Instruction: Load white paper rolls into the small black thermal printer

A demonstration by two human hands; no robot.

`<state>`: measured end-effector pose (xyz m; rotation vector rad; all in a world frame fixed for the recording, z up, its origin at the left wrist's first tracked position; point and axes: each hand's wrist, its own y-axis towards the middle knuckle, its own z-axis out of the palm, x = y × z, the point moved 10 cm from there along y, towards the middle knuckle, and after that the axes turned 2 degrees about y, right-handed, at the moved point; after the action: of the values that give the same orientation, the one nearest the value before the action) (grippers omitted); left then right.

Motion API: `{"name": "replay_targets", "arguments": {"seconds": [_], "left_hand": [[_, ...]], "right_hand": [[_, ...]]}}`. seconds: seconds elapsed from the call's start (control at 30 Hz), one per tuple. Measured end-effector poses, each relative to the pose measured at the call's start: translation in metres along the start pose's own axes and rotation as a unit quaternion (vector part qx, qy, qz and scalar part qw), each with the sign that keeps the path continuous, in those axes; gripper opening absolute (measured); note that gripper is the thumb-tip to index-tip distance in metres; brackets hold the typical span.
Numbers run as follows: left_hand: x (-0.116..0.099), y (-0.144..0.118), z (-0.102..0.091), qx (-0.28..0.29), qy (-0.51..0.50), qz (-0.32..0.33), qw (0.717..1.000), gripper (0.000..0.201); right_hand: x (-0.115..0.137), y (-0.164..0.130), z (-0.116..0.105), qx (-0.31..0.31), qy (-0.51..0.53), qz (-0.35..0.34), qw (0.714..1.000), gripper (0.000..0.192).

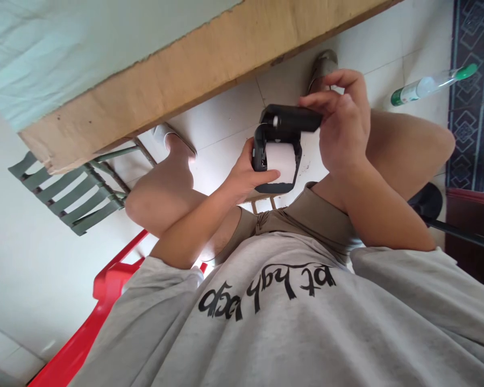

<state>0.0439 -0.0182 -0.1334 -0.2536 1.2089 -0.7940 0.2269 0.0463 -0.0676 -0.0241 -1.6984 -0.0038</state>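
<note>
The left hand (248, 180) grips the small black printer (277, 153) from the side above the lap, keeping it steady, so the right hand (342, 126) can pinch its open lid (292, 117).

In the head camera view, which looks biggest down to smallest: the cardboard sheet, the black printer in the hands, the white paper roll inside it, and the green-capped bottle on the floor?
1. cardboard sheet
2. black printer
3. and 4. unsure: the white paper roll and the green-capped bottle look about alike, and the bottle lies farther from the camera.
</note>
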Motion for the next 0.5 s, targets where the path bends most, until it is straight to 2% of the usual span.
{"name": "replay_targets", "arguments": {"seconds": [0.07, 0.13, 0.27, 0.37, 0.5], "left_hand": [[0.000, 0.001, 0.000, 0.010, 0.000, 0.005, 1.000, 0.110], [-0.002, 0.002, 0.001, 0.023, -0.005, 0.018, 1.000, 0.112], [-0.008, 0.001, 0.001, 0.016, -0.027, 0.045, 0.998, 0.101], [-0.012, -0.003, -0.002, -0.024, -0.046, 0.039, 0.998, 0.088], [-0.015, -0.009, -0.005, -0.066, -0.072, 0.030, 0.995, 0.082]], "right_hand": [[-0.003, -0.002, -0.004, -0.040, 0.076, 0.051, 0.995, 0.052], [-0.006, -0.005, 0.002, -0.017, 0.068, 0.079, 0.994, 0.058], [-0.018, -0.014, 0.030, 0.124, 0.004, 0.100, 0.987, 0.082], [-0.024, -0.020, 0.048, 0.215, -0.035, 0.071, 0.973, 0.093], [-0.020, -0.020, 0.055, 0.239, -0.098, -0.015, 0.966, 0.092]]}}
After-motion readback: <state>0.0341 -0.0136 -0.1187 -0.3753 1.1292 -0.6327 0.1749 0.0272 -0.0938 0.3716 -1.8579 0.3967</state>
